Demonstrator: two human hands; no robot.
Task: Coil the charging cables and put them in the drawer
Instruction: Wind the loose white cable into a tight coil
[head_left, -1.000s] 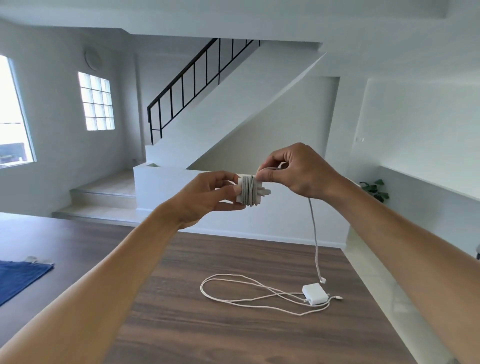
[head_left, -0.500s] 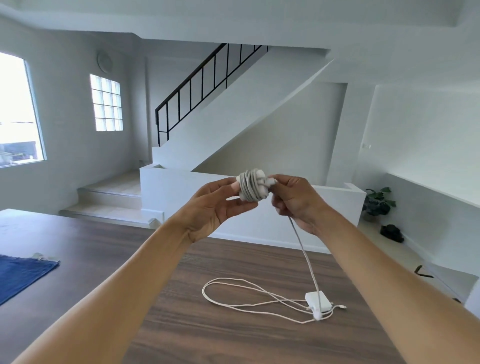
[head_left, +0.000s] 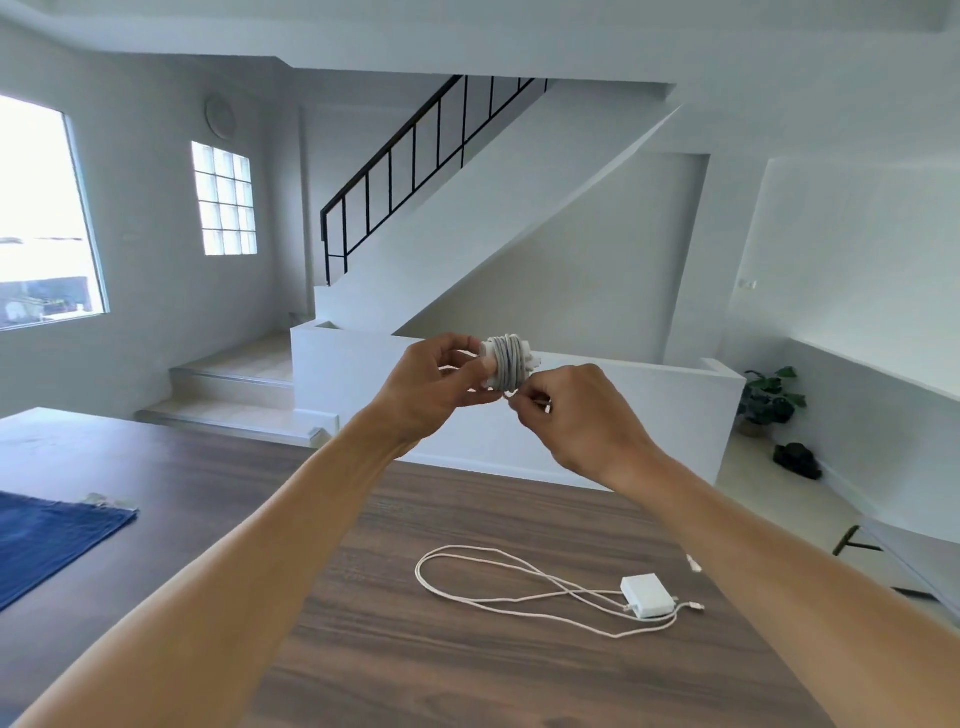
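Wooden table (head_left: 363, 649) sitting nearest. The second charging cable (head_left: 519, 587) is lying loose on it in long flat loops, long axis running left-right, with a white adapter (head_left: 647, 595) at the right end and a plug tip just beside it. Blue cloth (head_left: 47, 540) lying at the left edge, well apart.

Both hands are hovering above the table, further out. Left hand (head_left: 436, 384) is gripping a white charger block (head_left: 531, 358) by its left end, fingers curled round it. First cable (head_left: 505, 364) is sitting in tight turns round the block, whose axis is running roughly level from the left hand towards the right. Right hand (head_left: 576, 415) is touching the bundle's lower right, thumb and forefinger pinching the cable at the underside of the wraps.

My read: finishing the wrap or tucking the end, right hand doing the work, left only holding. The loose cable is lying below and right of the hands, nearer the right one. Drawer not showing. No brand, label or writing reading clearly
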